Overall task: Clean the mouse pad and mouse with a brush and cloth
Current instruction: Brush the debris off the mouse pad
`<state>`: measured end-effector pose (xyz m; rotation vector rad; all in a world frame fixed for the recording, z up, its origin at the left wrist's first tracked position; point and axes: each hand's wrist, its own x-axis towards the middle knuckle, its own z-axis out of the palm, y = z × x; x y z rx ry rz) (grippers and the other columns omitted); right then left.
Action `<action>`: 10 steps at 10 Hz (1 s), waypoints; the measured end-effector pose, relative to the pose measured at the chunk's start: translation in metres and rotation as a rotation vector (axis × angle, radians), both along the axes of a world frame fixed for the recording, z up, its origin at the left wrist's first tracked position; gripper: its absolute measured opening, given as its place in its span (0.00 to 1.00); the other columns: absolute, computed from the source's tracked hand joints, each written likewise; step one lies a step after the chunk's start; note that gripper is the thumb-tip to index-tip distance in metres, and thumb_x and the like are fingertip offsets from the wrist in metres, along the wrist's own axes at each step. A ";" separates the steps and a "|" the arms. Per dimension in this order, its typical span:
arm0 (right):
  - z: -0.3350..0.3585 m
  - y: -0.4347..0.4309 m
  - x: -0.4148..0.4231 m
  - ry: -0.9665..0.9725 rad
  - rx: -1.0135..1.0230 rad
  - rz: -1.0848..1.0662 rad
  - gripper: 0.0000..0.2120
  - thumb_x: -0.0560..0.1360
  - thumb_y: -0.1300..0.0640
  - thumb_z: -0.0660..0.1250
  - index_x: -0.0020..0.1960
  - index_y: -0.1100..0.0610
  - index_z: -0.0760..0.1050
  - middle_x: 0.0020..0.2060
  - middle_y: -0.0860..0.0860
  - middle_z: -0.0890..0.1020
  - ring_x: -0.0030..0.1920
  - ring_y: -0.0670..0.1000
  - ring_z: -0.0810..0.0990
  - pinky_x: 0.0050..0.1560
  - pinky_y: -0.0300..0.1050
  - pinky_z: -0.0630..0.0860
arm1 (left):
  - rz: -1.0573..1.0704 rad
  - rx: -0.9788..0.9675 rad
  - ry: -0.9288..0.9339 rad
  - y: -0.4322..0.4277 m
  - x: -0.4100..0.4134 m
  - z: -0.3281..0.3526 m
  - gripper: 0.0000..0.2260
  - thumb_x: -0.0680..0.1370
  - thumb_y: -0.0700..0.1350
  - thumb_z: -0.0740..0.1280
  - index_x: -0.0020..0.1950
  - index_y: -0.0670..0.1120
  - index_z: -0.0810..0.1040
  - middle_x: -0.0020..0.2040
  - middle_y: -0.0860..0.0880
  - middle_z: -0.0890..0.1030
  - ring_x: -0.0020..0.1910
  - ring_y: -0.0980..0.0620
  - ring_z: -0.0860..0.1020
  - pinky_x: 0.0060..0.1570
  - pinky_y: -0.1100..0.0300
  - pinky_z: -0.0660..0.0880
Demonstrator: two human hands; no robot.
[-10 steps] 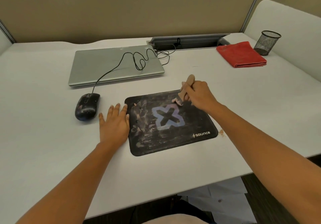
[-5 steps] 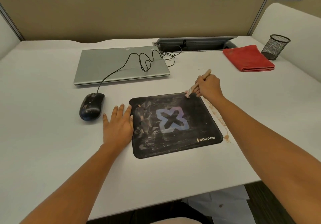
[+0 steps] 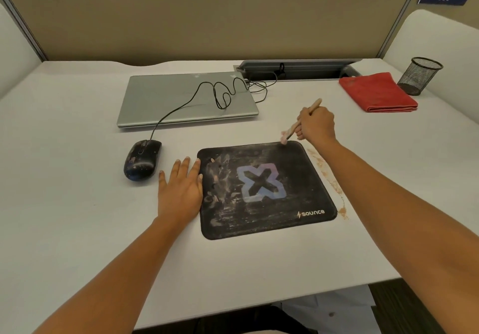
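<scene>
My right hand (image 3: 317,125) grips the brush (image 3: 292,129), fingers curled round the handle, with the bristles at the 1 o'clock corner of the mouse pad (image 3: 259,221). My left hand (image 3: 180,191) lies flat with fingers straight on the desk (image 3: 77,204), just beside the pad's 9 o'clock edge. The mouse (image 3: 142,159) sits at 10 o'clock and the folded red cloth (image 3: 378,92) at 2 o'clock, well apart. Brown dust (image 3: 334,183) lines the 3 o'clock edge.

My pale wooden brush (image 3: 292,129) looked smooth, black rectangular mouse pad (image 3: 264,219) was matt and dusty, black plastic mouse (image 3: 142,159) glossy and smudged, folded red cloth (image 3: 378,92) fuzzy.
</scene>
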<state>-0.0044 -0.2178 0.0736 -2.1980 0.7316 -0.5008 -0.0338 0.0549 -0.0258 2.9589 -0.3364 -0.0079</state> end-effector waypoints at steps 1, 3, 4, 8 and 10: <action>-0.010 0.009 0.003 0.065 -0.005 0.062 0.15 0.80 0.54 0.56 0.53 0.64 0.76 0.46 0.58 0.80 0.41 0.53 0.81 0.37 0.36 0.74 | 0.006 0.003 -0.007 0.001 0.001 0.000 0.23 0.81 0.53 0.42 0.76 0.52 0.48 0.77 0.50 0.50 0.76 0.49 0.47 0.73 0.46 0.43; -0.010 0.032 -0.003 0.204 0.088 0.371 0.16 0.80 0.55 0.55 0.42 0.63 0.76 0.29 0.52 0.76 0.20 0.43 0.74 0.21 0.30 0.69 | 0.007 0.020 -0.001 0.000 0.000 0.000 0.23 0.81 0.54 0.42 0.76 0.52 0.46 0.77 0.50 0.49 0.76 0.49 0.46 0.73 0.47 0.42; -0.001 0.032 -0.006 0.315 0.168 0.503 0.18 0.80 0.57 0.54 0.37 0.62 0.75 0.24 0.52 0.76 0.16 0.43 0.71 0.18 0.31 0.68 | 0.008 0.013 0.000 -0.001 0.000 0.000 0.23 0.81 0.54 0.42 0.76 0.52 0.47 0.77 0.50 0.49 0.76 0.49 0.46 0.73 0.47 0.42; -0.013 0.016 0.006 0.059 -0.020 0.115 0.18 0.80 0.53 0.55 0.52 0.65 0.76 0.43 0.58 0.79 0.37 0.50 0.79 0.40 0.39 0.76 | 0.009 0.010 -0.002 -0.001 0.000 0.000 0.23 0.81 0.54 0.42 0.76 0.52 0.47 0.77 0.50 0.49 0.76 0.49 0.46 0.73 0.46 0.43; -0.012 0.031 -0.002 0.178 0.092 0.376 0.17 0.80 0.55 0.54 0.44 0.63 0.77 0.31 0.53 0.77 0.26 0.46 0.74 0.25 0.30 0.71 | 0.012 0.000 -0.008 0.000 0.001 -0.002 0.23 0.81 0.54 0.43 0.76 0.52 0.48 0.77 0.50 0.50 0.76 0.49 0.47 0.73 0.47 0.43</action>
